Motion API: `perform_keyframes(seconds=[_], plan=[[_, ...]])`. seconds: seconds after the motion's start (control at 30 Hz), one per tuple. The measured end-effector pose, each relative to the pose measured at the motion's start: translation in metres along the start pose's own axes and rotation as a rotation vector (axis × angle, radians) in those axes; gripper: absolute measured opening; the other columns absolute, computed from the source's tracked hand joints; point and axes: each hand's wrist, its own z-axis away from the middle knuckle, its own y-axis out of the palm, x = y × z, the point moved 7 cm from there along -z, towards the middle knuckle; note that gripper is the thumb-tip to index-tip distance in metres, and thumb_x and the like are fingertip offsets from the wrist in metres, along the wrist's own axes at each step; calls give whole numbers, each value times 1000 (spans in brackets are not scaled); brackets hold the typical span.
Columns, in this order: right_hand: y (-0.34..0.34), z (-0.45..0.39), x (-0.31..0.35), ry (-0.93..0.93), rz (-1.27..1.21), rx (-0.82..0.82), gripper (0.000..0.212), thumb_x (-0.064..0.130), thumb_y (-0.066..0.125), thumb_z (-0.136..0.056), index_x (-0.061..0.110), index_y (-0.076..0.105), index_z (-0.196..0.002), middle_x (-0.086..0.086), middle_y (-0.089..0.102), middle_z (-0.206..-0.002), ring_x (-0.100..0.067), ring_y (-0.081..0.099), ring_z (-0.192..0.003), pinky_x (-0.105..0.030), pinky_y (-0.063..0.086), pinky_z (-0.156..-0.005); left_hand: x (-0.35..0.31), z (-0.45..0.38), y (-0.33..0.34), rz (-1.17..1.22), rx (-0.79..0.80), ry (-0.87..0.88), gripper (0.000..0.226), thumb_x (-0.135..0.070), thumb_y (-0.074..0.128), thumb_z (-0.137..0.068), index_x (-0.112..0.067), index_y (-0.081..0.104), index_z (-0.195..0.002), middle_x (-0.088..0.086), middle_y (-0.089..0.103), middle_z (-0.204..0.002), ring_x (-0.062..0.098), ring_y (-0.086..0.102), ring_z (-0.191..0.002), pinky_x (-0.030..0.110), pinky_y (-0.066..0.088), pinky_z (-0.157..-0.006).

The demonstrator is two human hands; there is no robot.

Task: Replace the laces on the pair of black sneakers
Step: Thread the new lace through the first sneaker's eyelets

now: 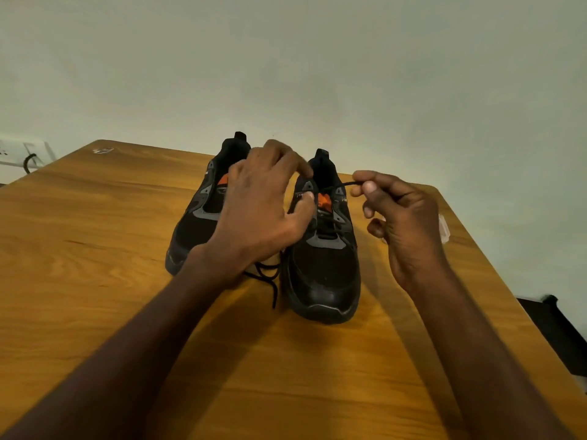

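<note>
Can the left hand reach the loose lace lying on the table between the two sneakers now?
Probably yes. The left hand rests on the right sneaker, just above the loose lace; only its own wrist covers part of it.

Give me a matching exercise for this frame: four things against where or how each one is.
Things:
1. left hand
2. right hand
3. left shoe
4. loose lace

States:
A. pinches a lace end pulled out to the side
B. lies on the table between the shoes
C. rests on the right shoe's top eyelets
D. stands with no lace showing

Pairs: 1-C, 2-A, 3-D, 4-B
</note>
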Motion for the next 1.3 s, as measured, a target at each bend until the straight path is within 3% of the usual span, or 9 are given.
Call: perform_keyframes(seconds=[0.1, 0.3, 0.43, 0.63, 0.8, 0.9, 0.97, 1.1, 1.3], plan=[[20, 8, 9, -111, 50, 97, 18, 4, 65, -98, 9, 75, -113, 6, 75, -86, -1, 64, -72, -11, 44, -57, -15, 1, 5, 108, 23, 106, 43, -47, 54, -100, -23, 58, -136, -7, 61, -131, 9, 50, -129, 37, 27, -111], [23, 11, 12, -144, -46, 74, 14, 4, 69, -96, -2, 69, -109, 4, 73, -77, -3, 67, -69, -11, 48, -58, -20, 5, 25, 259, 69, 88, 24, -36, 65, -100, -19, 70, -117, -8, 70, -91, 8, 62, -86, 19, 32, -88], [13, 7, 9, -139, -54, -48, 13, 5, 71, -95, 1, 71, -107, -7, 74, -83, -2, 67, -70, -11, 48, -60, -14, 6, 19, 229, -4, 61, 12, -36, 66, -100, -28, 75, -102, -14, 71, -81, 5, 64, -83, 37, 31, -97], [16, 8, 9, -149, -24, 1, 12, 6, 73, -92, 4, 74, -104, -2, 76, -92, -4, 71, -83, -12, 50, -63, -8, 6, 26, 319, -16, -1, 21, -41, 67, -99, -32, 71, -117, -15, 74, -87, 11, 72, -88, 57, 49, -92], [18, 5, 6, -155, 111, -28, 22, 7, 58, -104, 17, 75, -116, 7, 74, -98, 0, 67, -89, -11, 48, -68, -5, 7, 23, 382, -58, -15, 14, -17, 62, -104, -15, 75, -109, -7, 70, -75, 16, 69, -70, 43, 56, -67], [22, 1, -8, -195, 574, 13, 47, 1, 53, -102, 37, 71, -127, 7, 59, -111, -6, 56, -105, -14, 45, -78, -1, 6, 27, 240, 3, -43, 22, -19, 58, -105, -18, 64, -126, -7, 65, -81, 12, 65, -73, 42, 57, -68], [30, 1, -17, -233, 767, 127, 58, -4, 53, -99, 42, 67, -131, 4, 49, -115, -14, 51, -109, -21, 48, -81, 0, 6, 29, 211, 25, -44, 19, -21, 60, -105, -21, 59, -123, -7, 64, -82, 14, 64, -73, 40, 55, -66], [34, 4, -14, -280, 797, 185, 48, 0, 56, -100, 37, 68, -130, 2, 50, -120, -11, 52, -104, -16, 49, -74, 2, 7, 28, 145, 12, -23, 13, -25, 61, -104, -26, 65, -116, -5, 66, -93, 15, 62, -86, 36, 52, -72], [22, 1, -11, -299, 696, 131, 35, 6, 65, -98, 29, 72, -122, 5, 64, -116, -10, 58, -106, -32, 55, -85, 0, 9, 29, 82, 39, -14, 12, -25, 69, -99, -25, 71, -110, -11, 65, -96, 11, 53, -94, 17, 34, -74]])
